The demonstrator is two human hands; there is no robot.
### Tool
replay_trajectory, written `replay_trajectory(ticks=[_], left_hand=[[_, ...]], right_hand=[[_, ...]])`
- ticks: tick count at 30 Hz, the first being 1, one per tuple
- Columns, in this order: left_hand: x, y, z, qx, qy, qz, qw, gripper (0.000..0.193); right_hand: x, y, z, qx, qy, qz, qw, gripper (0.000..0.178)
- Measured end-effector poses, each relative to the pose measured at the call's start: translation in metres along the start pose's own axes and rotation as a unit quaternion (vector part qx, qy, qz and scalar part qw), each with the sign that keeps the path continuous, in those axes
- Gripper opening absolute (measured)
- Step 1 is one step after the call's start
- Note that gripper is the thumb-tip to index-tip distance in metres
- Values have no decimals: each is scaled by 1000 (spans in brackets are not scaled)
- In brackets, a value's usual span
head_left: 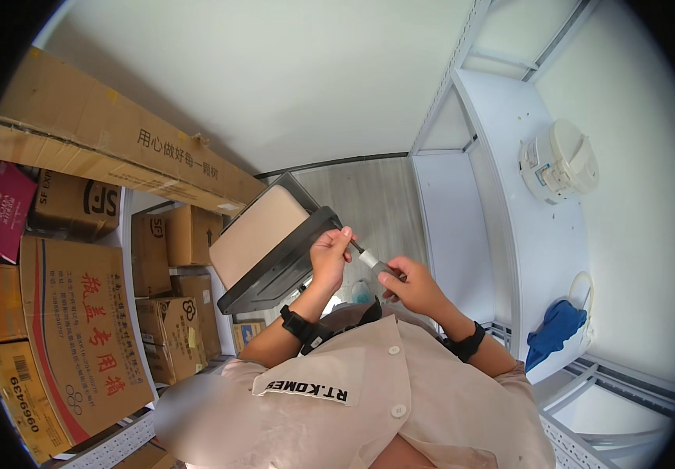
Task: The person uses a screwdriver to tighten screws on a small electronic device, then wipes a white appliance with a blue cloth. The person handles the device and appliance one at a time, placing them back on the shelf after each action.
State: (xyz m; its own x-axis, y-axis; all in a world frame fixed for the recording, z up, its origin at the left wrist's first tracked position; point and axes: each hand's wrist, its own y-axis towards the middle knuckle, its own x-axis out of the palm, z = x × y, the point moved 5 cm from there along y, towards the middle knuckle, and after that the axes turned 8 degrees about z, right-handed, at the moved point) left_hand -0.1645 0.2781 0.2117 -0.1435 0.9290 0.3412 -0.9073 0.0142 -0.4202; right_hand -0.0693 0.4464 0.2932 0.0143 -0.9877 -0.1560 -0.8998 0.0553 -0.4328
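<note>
My right hand (413, 285) is wrapped around the grey handle of a screwdriver-like tool (369, 259) with a white collar and a thin dark shaft. The shaft points up and left toward my left hand (330, 255). Pinched together, my left fingers are at the shaft's far end, beside the black rim of a tilted seat; what lies between them is too small to make out. That seat, a beige cushion (263, 230) in a black shell (275, 273), leans to the left of my hands. Its underside faces me.
Shelves on the left hold several cardboard boxes (91, 336), with a long carton (126, 141) on top. On the right, a white shelf (494, 156) carries a lidded white bucket (552, 164) and a blue cloth (556, 328). Grey wooden floor (380, 195) shows ahead.
</note>
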Motion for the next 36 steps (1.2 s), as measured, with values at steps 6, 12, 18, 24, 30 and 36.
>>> replay_trajectory(ticks=[6,12,18,24,30,36], left_hand=[[-1,-1,4,-6,-4,-5,1000,21],[-3,-2,2,-20,-1,-18,1000,26],[-3,-3,2,-50,-31,-17,998,33],[-1,-5,1,-58,-37,-17,998,31],[-6,-2,4,-53,-45,-7,998,29],[-1,-5,0,-54,-41,-28,997,29]], right_hand=[[5,4,7,75,57,-66,993,36],[10,0,10,37,-31,-105,993,41],[8,-2,18,20,-100,-86,991,45],[3,-5,12,-98,-255,-40,961,39],[11,-12,19,72,-99,-144,982,38],[-15,-7,27,-26,-239,-34,970,41]])
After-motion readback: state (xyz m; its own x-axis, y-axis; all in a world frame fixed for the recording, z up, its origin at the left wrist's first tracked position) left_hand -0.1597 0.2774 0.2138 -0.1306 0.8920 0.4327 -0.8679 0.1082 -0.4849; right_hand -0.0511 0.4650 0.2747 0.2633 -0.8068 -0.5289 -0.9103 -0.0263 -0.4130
